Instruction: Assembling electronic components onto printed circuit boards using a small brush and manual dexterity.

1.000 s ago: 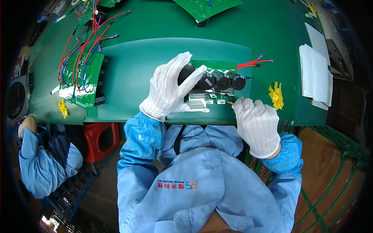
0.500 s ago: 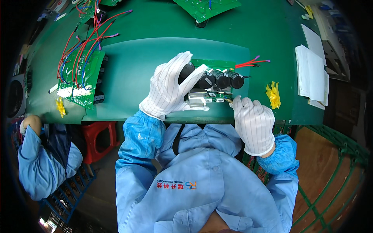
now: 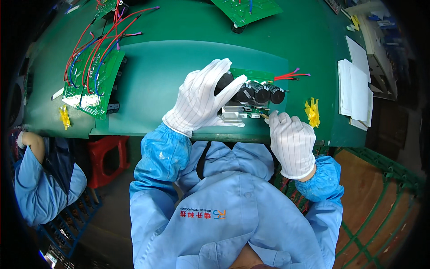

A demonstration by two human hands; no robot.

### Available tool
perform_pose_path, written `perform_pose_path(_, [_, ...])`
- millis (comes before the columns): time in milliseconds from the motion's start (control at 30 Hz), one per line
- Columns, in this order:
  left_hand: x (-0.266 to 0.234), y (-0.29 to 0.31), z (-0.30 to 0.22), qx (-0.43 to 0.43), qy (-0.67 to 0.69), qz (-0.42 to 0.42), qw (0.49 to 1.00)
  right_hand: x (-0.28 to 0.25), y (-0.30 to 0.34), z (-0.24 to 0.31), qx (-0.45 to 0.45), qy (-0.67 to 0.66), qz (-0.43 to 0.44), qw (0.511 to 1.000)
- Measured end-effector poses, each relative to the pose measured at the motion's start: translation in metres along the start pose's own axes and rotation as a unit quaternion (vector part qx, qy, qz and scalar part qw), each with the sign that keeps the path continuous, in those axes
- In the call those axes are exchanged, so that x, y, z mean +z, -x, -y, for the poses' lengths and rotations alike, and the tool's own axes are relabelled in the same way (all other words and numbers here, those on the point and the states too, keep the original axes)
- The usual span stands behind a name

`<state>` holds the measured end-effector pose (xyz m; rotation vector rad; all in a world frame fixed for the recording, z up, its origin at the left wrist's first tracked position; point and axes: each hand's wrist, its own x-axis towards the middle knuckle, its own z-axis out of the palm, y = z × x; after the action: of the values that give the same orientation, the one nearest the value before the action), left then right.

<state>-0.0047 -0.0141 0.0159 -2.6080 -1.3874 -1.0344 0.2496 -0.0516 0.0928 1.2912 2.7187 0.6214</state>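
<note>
A green circuit board [image 3: 253, 73] lies in front of me, with a row of black cylindrical capacitors [image 3: 261, 94] and silvery heat sinks [image 3: 232, 116] along its near side. My left hand [image 3: 199, 101], in a white striped glove, grips the board's left end, its fingers and thumb around a large black part there. At the near right edge is my gloved right hand [image 3: 292, 145], closed in a pinch. From its fingertips a slim tool tip [image 3: 265, 117] points at the small parts; the rest of it is hidden. Red wires [image 3: 286, 77] stick out from the board's right end.
Another board with red and blue wires [image 3: 92, 85] lies on the left, and a further one [image 3: 248, 11] at the far side. Yellow crumpled strips [image 3: 312, 113] rest right of my hand, beside white papers [image 3: 354, 87]. A co-worker's sleeve [image 3: 33, 179] and a red stool [image 3: 107, 159] are at left.
The whole view has shifted slightly. Both hands keep their hold, and the left one with the board appears a little further right.
</note>
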Motion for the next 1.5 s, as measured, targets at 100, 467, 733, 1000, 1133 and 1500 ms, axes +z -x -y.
perform_pose_path(100, [0.003, 0.003, 0.001, 0.003, -0.013, -0.01, 1.0, -0.002, -0.002, 0.002, 0.001, 0.003, 0.012, 1.0])
perform_pose_path(467, [0.005, 0.003, 0.001, 0.008, -0.016, -0.027, 0.999, -0.007, -0.008, 0.005, 0.011, 0.005, 0.024, 1.0])
perform_pose_path(733, [0.008, 0.004, 0.002, 0.008, -0.012, -0.027, 1.0, -0.013, -0.011, 0.0, 0.001, 0.016, 0.064, 0.998])
perform_pose_path(1000, [-0.001, 0.0, -0.001, -0.014, 0.023, -0.003, 1.0, -0.013, -0.005, -0.006, 0.033, -0.09, 0.061, 0.994])
perform_pose_path(1133, [0.001, 0.0, 0.002, -0.01, 0.005, 0.004, 1.0, -0.009, 0.0, -0.006, 0.068, -0.166, 0.062, 0.982])
perform_pose_path(1500, [0.001, 0.0, 0.003, -0.002, -0.016, 0.001, 1.0, 0.001, -0.013, -0.012, -0.012, -0.137, 0.009, 0.991])
